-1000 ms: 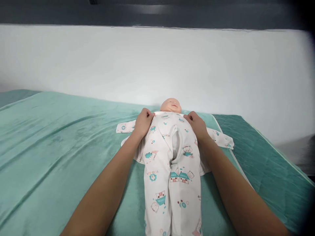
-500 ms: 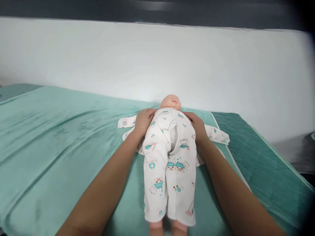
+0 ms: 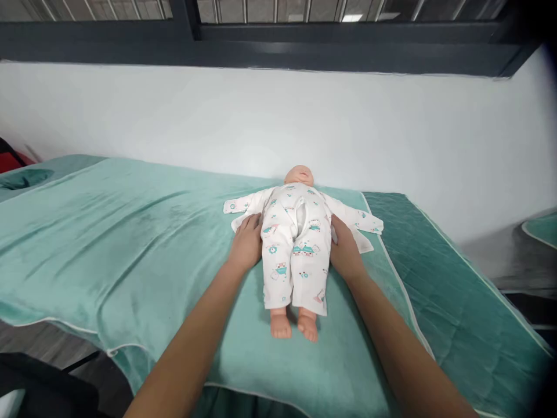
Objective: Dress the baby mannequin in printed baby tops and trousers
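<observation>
A baby doll (image 3: pixel 299 174) lies on its back, head by the wall and bare feet toward me. It wears white printed pants (image 3: pixel 278 255) pulled high up the chest, over a white printed long-sleeved top (image 3: pixel 343 213) with both sleeves spread sideways. My left hand (image 3: pixel 246 242) rests palm down against the pants at thigh level, fingers stretched forward. Along the other side of the pants lies my right hand (image 3: pixel 346 247), fingers pointing forward, beside the top's spread hem. Its thumb side is partly hidden against the cloth.
A pale green sheet (image 3: pixel 130 232) with some wrinkles covers the bed under the doll. Darker green quilted cloth (image 3: pixel 444 290) lies at the right. Behind stands a white wall (image 3: pixel 195 116) below a dark window frame (image 3: pixel 304 49). A black object (image 3: pixel 47 383) is at lower left.
Both hands have slid from the pants' waist near the doll's chest down to its thighs. My view has drawn back, so the doll's feet and the window bars now show.
</observation>
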Available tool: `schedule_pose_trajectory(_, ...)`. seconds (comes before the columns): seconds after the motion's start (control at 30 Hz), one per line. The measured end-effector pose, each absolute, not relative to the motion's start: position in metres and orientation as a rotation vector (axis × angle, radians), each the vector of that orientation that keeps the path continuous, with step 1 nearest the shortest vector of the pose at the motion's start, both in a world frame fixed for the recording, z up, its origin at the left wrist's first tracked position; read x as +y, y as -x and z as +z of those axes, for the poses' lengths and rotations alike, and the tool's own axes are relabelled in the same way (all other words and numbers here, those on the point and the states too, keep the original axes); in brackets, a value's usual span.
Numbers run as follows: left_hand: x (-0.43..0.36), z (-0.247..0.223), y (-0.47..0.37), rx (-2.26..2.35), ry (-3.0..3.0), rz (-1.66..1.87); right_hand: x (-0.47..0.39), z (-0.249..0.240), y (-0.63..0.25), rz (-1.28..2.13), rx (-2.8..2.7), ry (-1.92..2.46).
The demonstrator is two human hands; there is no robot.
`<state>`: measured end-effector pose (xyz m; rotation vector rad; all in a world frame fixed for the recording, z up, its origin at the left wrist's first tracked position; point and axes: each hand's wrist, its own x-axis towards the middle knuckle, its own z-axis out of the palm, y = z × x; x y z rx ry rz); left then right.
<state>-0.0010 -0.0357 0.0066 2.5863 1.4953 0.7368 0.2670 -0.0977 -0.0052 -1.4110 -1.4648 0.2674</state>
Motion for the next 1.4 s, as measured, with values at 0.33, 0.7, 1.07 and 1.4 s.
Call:
schedule_pose_trajectory(0.33, -0.06, 0.009, 0.006, 1.622, -2.519, 0.748, -0.246, 0.028, -0.179, 0.267, -1.729, 1.431)
schedule_pose_trajectory(0.7, -0.064, 0.013, 0.003, 1.687, -2.529, 0.732, -0.232, 0.04, -0.133, -0.204, -2.026, 1.806)
schedule_pose_trajectory(1.07, -0.061, 0.011, 0.001, 1.768, -2.532, 0.708, -0.26, 0.07, -0.121, -0.209, -2.083, 1.52)
schedule_pose_trajectory(1.4, -0.059, 0.007, 0.002, 1.749, -2.52, 0.765, -0.278, 0.025, -0.169, 0.051, -1.745, 1.564)
